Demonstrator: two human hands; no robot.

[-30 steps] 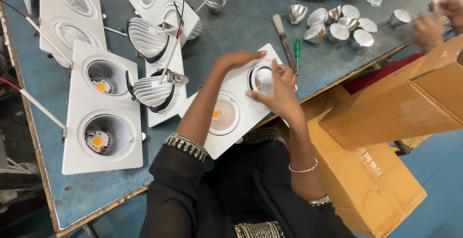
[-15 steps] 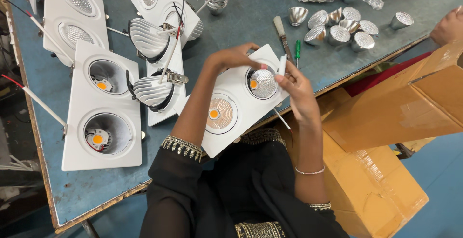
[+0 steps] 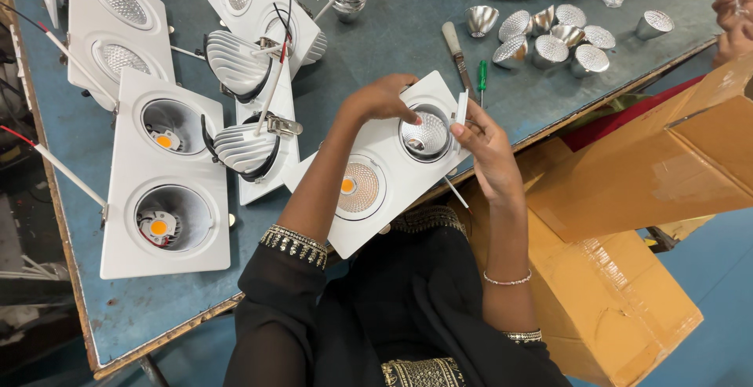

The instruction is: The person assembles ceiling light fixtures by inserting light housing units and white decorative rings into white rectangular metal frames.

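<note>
Holding a white twin downlight fixture [image 3: 384, 175] above the table edge, we grip it from both sides: our left hand [image 3: 380, 98] curls over its upper rim with fingertips pressing near the far opening, and our right hand [image 3: 488, 152] closes on its right edge, thumb and fingers pinching the frame. The fixture is a flat, matte rectangle, tilted, with two round wells; the nearer one shows a faceted lens with an orange glow at its centre, the farther one holds a shiny ribbed reflector.

Left of it on the table lies a second white fixture [image 3: 166, 177], its two deep wells bare down to small orange chips. Just beyond sit two finned metal heat sinks [image 3: 239, 65], ridged and silvery, with thin red and white wires trailing off. More white fixtures lie farther back.

Farther on, a cluster of faceted silver reflector cups [image 3: 549, 38] stands near a green-handled screwdriver [image 3: 482, 81]. The blue tabletop [image 3: 392, 26] is scuffed and worn. Brown cardboard boxes [image 3: 627, 222] crowd our right, their far sides cut off. Another person's hand [image 3: 733, 14] shows at the top right corner; what it holds is too small to tell.
</note>
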